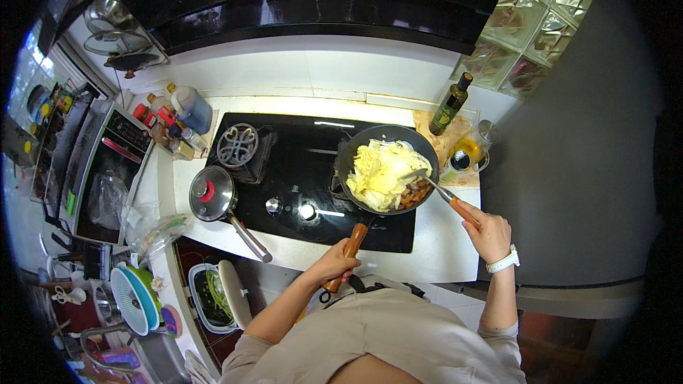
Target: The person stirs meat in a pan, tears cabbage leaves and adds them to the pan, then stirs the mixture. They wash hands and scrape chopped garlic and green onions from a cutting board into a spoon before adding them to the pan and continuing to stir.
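Observation:
A dark wok (349, 141) stands over the right burner of the black glass cooktop (299, 170). Pale yellow chopped cabbage (387, 170) fills most of it, and brown pieces, probably meat, (413, 195) show at its lower right. My left hand (337, 264) is wrapped around the wok's wooden handle (354, 242). In my right hand (488, 237) is a metal spatula (442, 190) by its wooden grip. The spatula's blade is partly buried in the food at the wok's right side.
A lidded saucepan (213, 192) sits left of the cooktop, handle toward me. Bottles and jars (187, 109) crowd the left back corner near a microwave (112, 165). Right of the wok stand a dark green bottle (451, 104) and a glass oil jug (470, 146). An open bin (195, 290) is low left.

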Available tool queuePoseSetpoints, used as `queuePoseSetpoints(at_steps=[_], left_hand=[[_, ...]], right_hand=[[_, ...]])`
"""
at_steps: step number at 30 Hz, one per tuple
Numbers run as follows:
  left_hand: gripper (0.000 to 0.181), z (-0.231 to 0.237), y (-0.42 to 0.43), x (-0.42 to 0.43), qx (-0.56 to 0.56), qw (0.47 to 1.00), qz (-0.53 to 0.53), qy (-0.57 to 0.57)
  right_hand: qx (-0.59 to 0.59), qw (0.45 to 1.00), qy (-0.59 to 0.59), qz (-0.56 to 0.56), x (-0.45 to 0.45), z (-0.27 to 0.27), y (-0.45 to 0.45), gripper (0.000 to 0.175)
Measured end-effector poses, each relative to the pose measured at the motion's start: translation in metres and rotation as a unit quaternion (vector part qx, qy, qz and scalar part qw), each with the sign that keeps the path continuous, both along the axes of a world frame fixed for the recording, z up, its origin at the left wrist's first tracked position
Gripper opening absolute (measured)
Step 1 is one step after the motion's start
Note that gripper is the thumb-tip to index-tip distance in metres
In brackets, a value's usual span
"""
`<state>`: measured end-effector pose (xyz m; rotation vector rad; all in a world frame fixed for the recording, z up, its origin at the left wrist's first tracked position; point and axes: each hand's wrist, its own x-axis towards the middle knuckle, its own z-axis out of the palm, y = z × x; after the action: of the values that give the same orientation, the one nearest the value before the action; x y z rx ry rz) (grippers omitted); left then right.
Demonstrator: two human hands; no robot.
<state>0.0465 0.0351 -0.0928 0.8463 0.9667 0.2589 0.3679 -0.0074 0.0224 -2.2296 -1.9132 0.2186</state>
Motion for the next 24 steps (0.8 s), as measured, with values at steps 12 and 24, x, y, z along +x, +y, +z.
queuePoseSetpoints(at_steps=[12, 24], left_hand=[[0.032, -0.004, -0.009, 0.014, 0.004, 0.999, 0.035, 0.007], [0.029, -0.009, -0.003, 0.008, -0.007, 1.0, 0.015, -0.015]], right_hand=[[0.046, 0.999, -0.005, 0.027, -0.03, -0.052, 0.048, 0.048], [-0.008, 0.991, -0.071, 0.116, -0.025, 0.001, 0.032, 0.047]])
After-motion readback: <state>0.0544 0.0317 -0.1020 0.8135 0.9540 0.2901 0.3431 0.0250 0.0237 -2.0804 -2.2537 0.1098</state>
